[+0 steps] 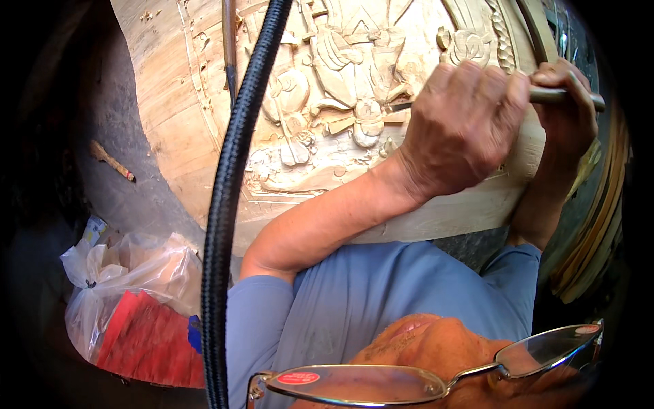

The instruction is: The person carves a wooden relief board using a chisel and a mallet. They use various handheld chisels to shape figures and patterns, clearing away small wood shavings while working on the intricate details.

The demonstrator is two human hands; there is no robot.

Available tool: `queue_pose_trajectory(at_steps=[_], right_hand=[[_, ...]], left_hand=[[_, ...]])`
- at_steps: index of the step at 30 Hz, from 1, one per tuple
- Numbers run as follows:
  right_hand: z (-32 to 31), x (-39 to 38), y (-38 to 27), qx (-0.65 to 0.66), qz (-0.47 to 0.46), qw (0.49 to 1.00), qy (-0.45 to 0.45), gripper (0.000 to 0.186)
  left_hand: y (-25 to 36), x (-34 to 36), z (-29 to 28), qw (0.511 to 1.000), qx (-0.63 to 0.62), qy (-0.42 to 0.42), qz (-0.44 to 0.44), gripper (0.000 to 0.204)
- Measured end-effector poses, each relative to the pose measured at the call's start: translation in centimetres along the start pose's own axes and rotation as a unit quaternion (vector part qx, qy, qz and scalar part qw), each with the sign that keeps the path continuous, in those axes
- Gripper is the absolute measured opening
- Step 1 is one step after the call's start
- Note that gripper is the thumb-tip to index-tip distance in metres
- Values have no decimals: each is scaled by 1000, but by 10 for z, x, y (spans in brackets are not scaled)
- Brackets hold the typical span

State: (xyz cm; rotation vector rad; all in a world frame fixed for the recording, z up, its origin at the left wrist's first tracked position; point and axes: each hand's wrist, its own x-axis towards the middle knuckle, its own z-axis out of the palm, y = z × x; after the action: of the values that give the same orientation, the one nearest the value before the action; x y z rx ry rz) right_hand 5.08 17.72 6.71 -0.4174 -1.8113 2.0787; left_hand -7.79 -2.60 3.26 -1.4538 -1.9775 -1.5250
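Observation:
A pale wooden panel [163,88] carved in relief with figures lies before me. My left hand [466,129] is closed in a fist around the front part of a carving chisel [555,95]. The narrow dark blade pokes out left of that fist, its tip at or very near a carved figure [368,119] in the panel's middle. Further right, my right hand [565,99] wraps its fingers round the chisel's handle, whose end sticks out beyond them. The fists hide the middle of the tool.
A black braided cable [231,157] crosses the view. Another long tool [229,48] rests on the panel at upper left. At far left lies a small wooden-handled object [112,160]. Below it are a clear plastic bag [129,266] and a red object [153,341]. Curved wooden strips [599,218] stand at right.

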Motion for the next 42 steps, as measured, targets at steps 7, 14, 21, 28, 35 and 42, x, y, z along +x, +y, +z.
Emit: queue_pose_trajectory(at_steps=[7,14,21,28,35,42], right_hand=[[-11,-11,-9,-48,26,998,9,47],[-12,-22,-2,-36,33,999,19,51],[22,-23,8,-96,31,993,57,54],[-13,-31,3,-50,45,996,49,42],[-20,-28,4,-70,35,994,-72,40],[-25,-30,6,-75,35,994,-66,40]], left_hand=[[-4,-7,0,998,-41,-55,14,51],[-1,-12,-6,997,-42,-70,-7,51],[4,-13,-6,998,-44,-3,38,45],[-1,-21,0,996,-83,-37,21,50],[4,-25,-1,993,-90,-77,-7,56],[1,-24,-5,993,-58,-103,3,58]])
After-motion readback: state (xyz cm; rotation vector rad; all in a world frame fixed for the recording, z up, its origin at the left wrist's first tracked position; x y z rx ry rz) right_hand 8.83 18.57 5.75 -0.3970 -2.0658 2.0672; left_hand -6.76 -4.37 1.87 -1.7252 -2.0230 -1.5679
